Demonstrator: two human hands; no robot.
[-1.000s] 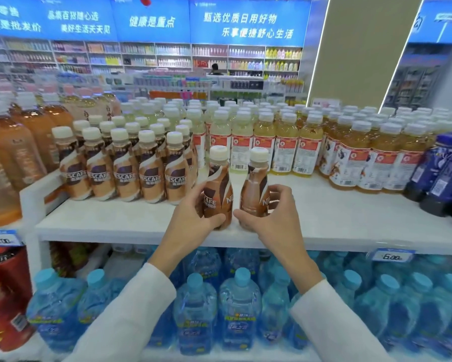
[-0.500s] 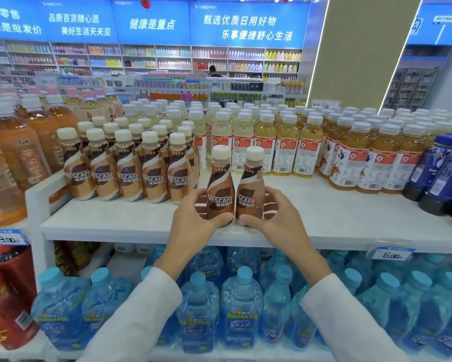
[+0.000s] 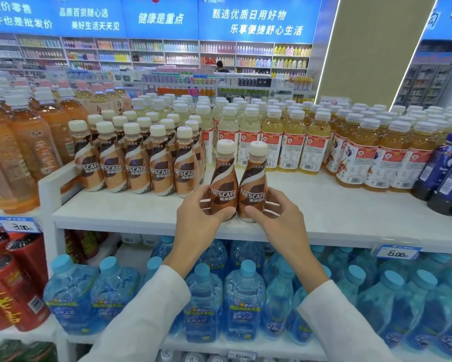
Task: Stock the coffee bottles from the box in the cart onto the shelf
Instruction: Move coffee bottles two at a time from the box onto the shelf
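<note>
Two brown Nescafe coffee bottles with cream caps stand upright side by side near the front edge of the white shelf point(image 3: 337, 218). My left hand point(image 3: 196, 218) grips the left bottle point(image 3: 223, 184) around its lower body. My right hand point(image 3: 282, 218) grips the right bottle point(image 3: 253, 184) the same way. Both labels face me. A block of several matching coffee bottles point(image 3: 138, 165) stands to the left, further back on the shelf. The box and the cart are out of view.
Yellow drink bottles point(image 3: 311, 142) fill the shelf behind and to the right. Dark blue bottles point(image 3: 444, 171) stand at the far right, orange tea bottles point(image 3: 23, 142) at the left. Large water bottles point(image 3: 245, 301) sit on the shelf below. Price tags point(image 3: 397, 253) hang on the shelf edge.
The two bottles were tilted and turned away; both hands have rotated them upright with labels forward and set them close together on the shelf.
</note>
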